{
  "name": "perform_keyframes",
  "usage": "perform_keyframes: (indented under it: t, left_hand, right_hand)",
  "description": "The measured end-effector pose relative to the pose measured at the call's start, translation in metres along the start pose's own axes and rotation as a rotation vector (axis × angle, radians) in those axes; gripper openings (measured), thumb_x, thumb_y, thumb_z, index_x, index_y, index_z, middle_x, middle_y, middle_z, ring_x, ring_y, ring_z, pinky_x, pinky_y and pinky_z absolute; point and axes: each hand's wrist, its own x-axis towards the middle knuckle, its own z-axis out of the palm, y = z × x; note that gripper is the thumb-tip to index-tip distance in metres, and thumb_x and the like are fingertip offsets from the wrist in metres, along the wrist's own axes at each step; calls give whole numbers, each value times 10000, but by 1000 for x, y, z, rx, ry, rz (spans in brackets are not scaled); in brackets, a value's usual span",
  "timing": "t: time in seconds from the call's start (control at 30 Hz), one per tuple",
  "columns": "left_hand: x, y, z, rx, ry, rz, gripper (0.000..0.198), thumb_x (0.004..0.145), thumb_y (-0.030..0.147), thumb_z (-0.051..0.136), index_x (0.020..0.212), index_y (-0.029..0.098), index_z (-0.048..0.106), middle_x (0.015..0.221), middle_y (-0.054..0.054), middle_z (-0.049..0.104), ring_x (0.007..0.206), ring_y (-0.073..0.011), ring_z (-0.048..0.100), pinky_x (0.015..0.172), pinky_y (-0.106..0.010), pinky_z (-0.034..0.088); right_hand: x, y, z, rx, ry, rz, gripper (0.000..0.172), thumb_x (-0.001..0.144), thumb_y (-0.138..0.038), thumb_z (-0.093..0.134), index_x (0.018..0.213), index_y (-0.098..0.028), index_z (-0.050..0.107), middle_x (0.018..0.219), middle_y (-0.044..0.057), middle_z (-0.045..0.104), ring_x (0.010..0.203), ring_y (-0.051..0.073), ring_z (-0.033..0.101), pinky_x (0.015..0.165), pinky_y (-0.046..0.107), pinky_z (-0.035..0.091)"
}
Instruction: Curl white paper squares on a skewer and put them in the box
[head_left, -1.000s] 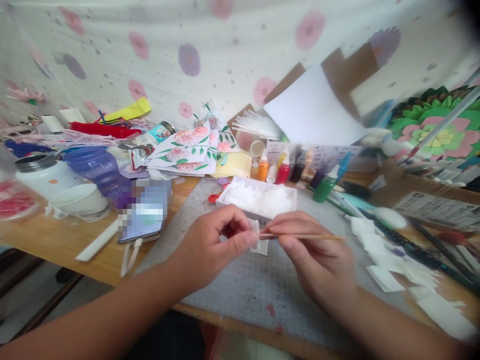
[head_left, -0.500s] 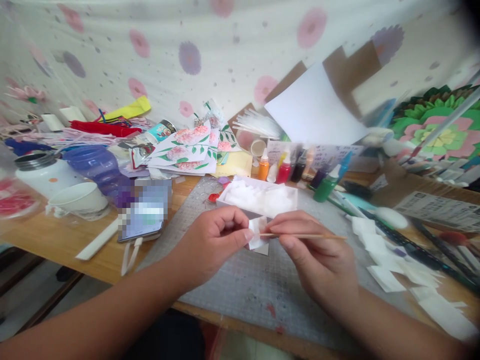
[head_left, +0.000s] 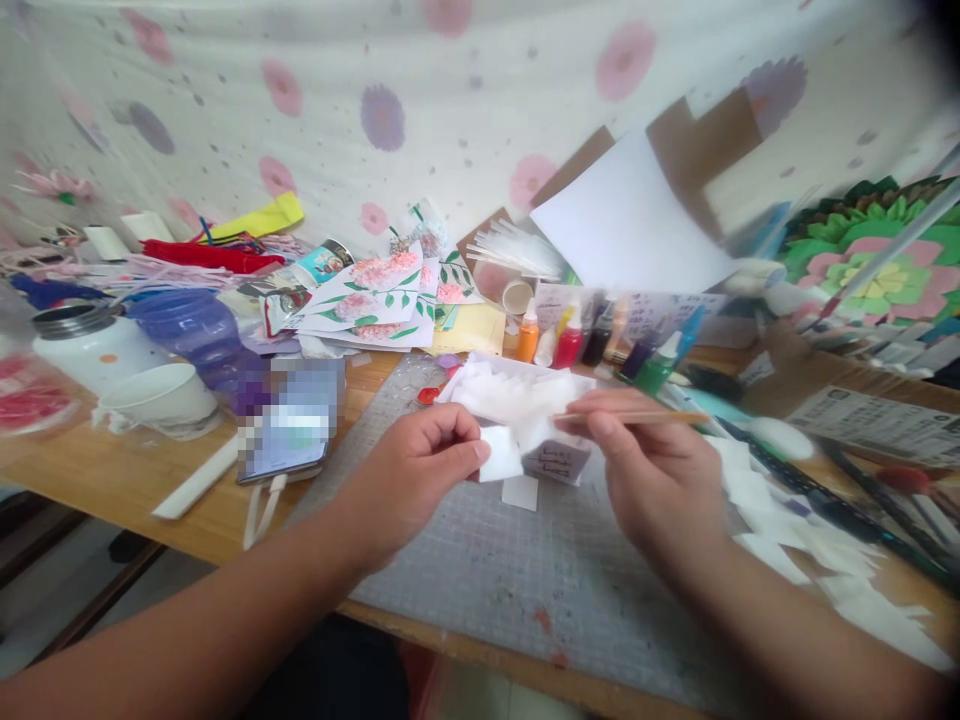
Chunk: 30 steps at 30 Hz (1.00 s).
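Note:
Between the thumb and fingers of my left hand (head_left: pixel 431 465) is a small white paper square (head_left: pixel 501 455). My right hand (head_left: pixel 645 455) is closed on a thin wooden stick (head_left: pixel 671 417) lying nearly level. By the stick's tip, at the near side of a white box (head_left: pixel 574 463), is a blurred white piece (head_left: pixel 534 428); whether it hangs from the stick or my fingers hold it, I cannot tell. Soft white pieces (head_left: pixel 487 388) fill the box. Another white square (head_left: pixel 520 493) lies on the grey cutting mat (head_left: pixel 465 560) just in front of the box.
Paint bottles (head_left: pixel 528 332) stand behind the box. To the right are folded white paper strips (head_left: pixel 772 555) and a cardboard box (head_left: pixel 862 400). On the left are a phone (head_left: pixel 292 430), a white cup (head_left: pixel 161 395) and a purple container (head_left: pixel 187 325). Flower-painted papers (head_left: pixel 375 300) lie farther back.
The stick has moved from the paper in my left hand up and right towards the box. My left hand has shifted slightly left, and its square now shows flatter.

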Motion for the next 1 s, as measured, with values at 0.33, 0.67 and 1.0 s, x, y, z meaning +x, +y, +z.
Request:
perform_keyframes:
  t: [0.33,0.67,1.0]
  left_hand:
    - [1,2,2,-80,8,-23,188,812,267,616,663,178,545,642,47,546,651,-117,455,635,-272,324]
    - [2,3,4,-162,-25,-53,198,830,309,630,705,170,562,677,19,605,708,-141,526,721,-303,382]
    - [-1,5,8,-213,-70,-39,184,845,271,632,704,170,570,663,25,600,703,-132,538,742,-306,409]
  right_hand:
    - [15,19,-7,-67,185,214,98,852,-285,681,805,-219,736,855,10,740,732,157,731,737,363,634]
    - [17,9,-14,-345,22,-198,93,867,-183,651,887,-233,726,1009,71,715,1031,225,655,905,451,540]
    - [-4,-30,3,-68,-409,-282,168,895,-124,603,1014,-188,702,986,101,729,898,176,721,771,294,607]
